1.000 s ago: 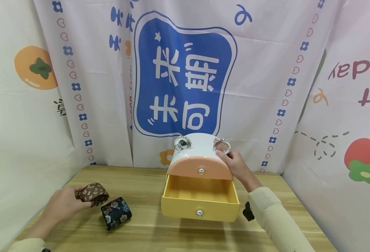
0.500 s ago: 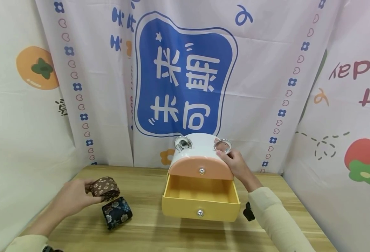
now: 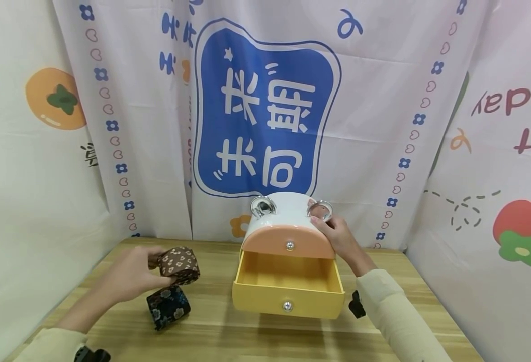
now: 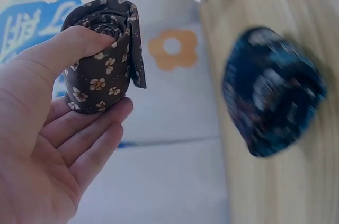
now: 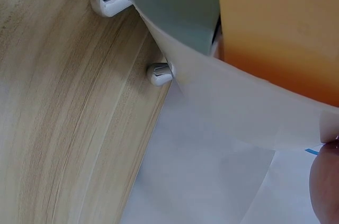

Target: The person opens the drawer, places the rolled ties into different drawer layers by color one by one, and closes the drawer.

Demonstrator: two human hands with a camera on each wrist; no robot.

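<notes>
My left hand (image 3: 129,275) pinches a rolled brown necktie (image 3: 180,264) with small cream flowers, off the table. In the left wrist view its thumb (image 4: 87,41) lies on the coiled end of the roll, with fingers beneath. Just below it, a rolled dark navy floral necktie (image 3: 168,307) lies on the table. My right hand (image 3: 339,240) holds the upper right side of a small white drawer box (image 3: 288,213), beside one of its silver ring-shaped ears (image 3: 320,210). The yellow lower drawer (image 3: 258,299) is pulled out with nothing inside; the pink upper drawer (image 3: 265,240) is closed.
The drawer box stands on a wood-grain table (image 3: 211,337), on short silver feet (image 5: 160,73). A small black object (image 3: 357,304) shows beside the right sleeve. A printed white cloth (image 3: 369,110) hangs behind, with printed walls on both sides.
My left hand has carried the brown necktie to the right and slightly up, past the navy one. My right hand and the drawer box have stayed in place.
</notes>
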